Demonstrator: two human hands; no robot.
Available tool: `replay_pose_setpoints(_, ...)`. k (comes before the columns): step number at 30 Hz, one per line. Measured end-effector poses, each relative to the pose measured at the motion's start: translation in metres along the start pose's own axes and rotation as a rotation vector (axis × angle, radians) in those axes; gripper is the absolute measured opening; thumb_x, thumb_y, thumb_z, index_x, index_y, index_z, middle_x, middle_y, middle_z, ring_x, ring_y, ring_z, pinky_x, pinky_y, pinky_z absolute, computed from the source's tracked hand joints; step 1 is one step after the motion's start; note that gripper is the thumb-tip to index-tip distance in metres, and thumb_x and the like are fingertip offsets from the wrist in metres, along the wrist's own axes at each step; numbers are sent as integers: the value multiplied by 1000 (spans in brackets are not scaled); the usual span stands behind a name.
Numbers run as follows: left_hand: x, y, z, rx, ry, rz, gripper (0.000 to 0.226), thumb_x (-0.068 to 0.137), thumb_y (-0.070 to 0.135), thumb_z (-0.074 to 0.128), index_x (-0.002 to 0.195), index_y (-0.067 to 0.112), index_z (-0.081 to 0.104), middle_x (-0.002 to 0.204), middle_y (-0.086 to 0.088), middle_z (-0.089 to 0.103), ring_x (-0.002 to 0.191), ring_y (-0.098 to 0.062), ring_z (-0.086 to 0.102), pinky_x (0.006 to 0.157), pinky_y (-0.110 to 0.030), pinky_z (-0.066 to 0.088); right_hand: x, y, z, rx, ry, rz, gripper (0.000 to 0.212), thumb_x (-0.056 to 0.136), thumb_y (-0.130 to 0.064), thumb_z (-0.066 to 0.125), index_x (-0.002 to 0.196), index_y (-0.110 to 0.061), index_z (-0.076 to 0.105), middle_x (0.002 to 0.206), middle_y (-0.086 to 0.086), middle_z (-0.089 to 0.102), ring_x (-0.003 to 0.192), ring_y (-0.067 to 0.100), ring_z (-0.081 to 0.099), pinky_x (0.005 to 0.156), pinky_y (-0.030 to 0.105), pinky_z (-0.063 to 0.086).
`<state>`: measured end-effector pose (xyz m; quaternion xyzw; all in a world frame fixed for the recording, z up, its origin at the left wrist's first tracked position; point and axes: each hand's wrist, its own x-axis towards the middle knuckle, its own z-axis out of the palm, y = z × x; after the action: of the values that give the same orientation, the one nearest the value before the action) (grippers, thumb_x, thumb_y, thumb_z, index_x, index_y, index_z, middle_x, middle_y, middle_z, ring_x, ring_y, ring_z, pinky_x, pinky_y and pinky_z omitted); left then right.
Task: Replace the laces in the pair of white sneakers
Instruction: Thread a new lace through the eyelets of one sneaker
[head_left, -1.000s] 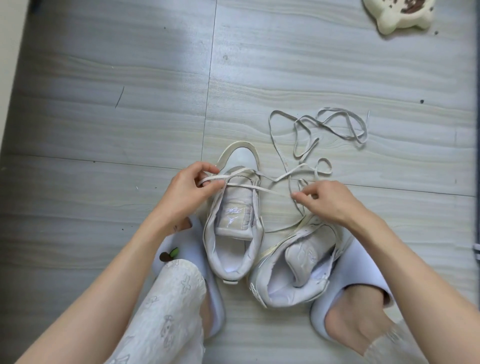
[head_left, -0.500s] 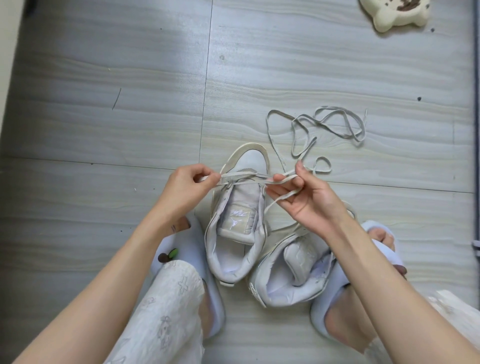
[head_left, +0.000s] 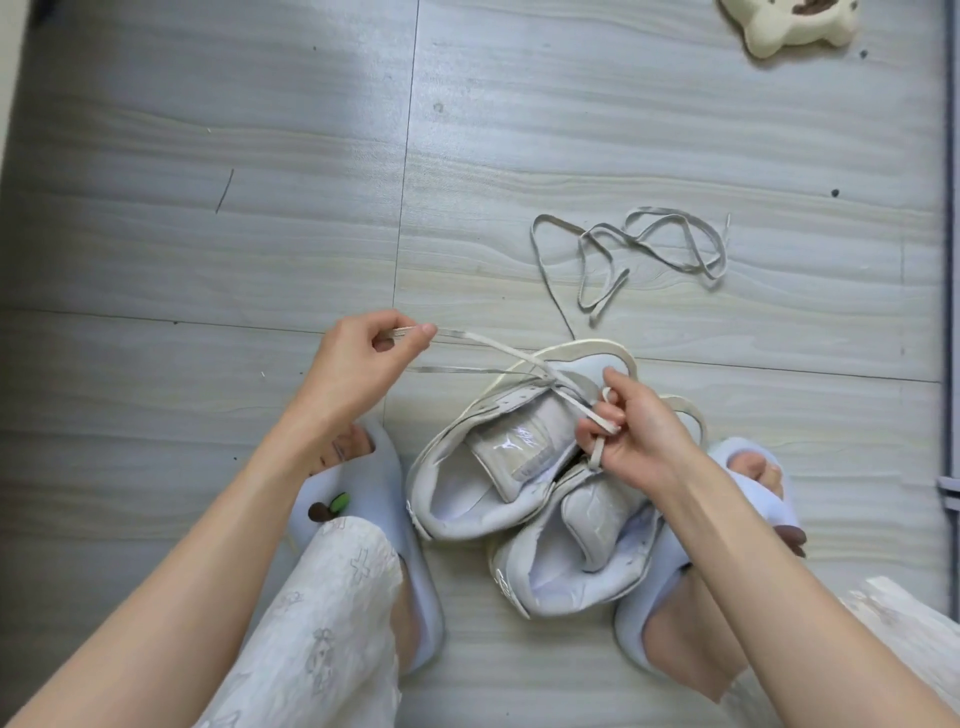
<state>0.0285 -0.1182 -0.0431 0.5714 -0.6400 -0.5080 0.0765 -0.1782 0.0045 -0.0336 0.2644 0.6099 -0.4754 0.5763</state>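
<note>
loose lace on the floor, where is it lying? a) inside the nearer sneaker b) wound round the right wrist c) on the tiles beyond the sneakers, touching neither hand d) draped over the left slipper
c: the loose lace lies tangled on the floor past the sneakers, away from both hands.

Matt leather sneakers (head_left: 498, 467), flat woven lace (head_left: 519, 358)
</note>
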Motion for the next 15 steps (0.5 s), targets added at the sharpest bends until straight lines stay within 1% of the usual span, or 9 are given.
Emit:
replay_pose_setpoints(1,1,2,-1,-8,14,18,26,88,38,60,67,23,63,43,11,35,44,-7,30,48,-22,24,0,1,3,-23,39,-18,39,97,-19,48,60,-16,35,34,-6,20,26,7,18,33,11,31)
replay_pose_setpoints(3,1,5,-5,-37,76,43,26,90,33,59,65,27,61,39,15,42,42,-5,34,46,-18,24,-2,2,8,-88,71,-39,33,93,-13,52,63,-15,37,34,-7,21,26,6,17,31,11,24)
replay_pose_setpoints(6,2,8,-12,-67,198,25,25,91,28,58,66,27,59,42,21,48,44,3,41,48,-11,28,-3,2,22,-103,9,-15,24,90,-7,54,67,-9,46,38,-4,33,26,5,25,32,11,24)
replay_pose_setpoints(8,2,7,-19,-90,314,10,25,90,30,58,67,23,60,47,19,52,47,3,43,54,-16,33,-3,4,39,-96,-84,-6,18,90,-6,53,72,-6,52,43,-3,35,29,4,27,34,11,25)
replay_pose_setpoints(10,0,7,-25,-62,428,30,24,89,33,59,72,16,61,49,12,49,50,-2,42,56,-23,34,-3,7,58,-139,-178,-24,15,91,-6,53,76,-5,54,43,-4,26,32,4,24,35,12,25)
replay_pose_setpoints(11,-1,8,-25,-30,443,40,23,88,33,60,75,14,60,50,8,47,50,-4,41,56,-25,34,-4,9,67,-202,-211,-55,14,92,-6,53,78,-5,54,46,-4,24,33,4,24,36,13,25)
replay_pose_setpoints(12,-3,10,-21,4,415,45,19,86,31,62,77,15,58,52,6,44,49,-5,39,56,-25,33,-4,11,75,-278,-233,-98,13,92,-7,52,79,-7,54,49,-4,24,33,3,25,35,14,26)
replay_pose_setpoints(13,-5,11,-15,31,353,44,16,84,29,64,80,16,57,53,5,40,48,-5,37,55,-26,32,-4,13,80,-344,-247,-143,13,93,-9,52,80,-9,54,52,-3,26,33,3,27,35,15,27)
replay_pose_setpoints(15,-12,12,5,45,199,27,17,81,27,67,85,17,55,53,6,36,46,-4,37,54,-26,31,-2,14,81,-406,-266,-216,15,94,-11,51,80,-12,54,56,-3,30,35,2,31,38,19,27)
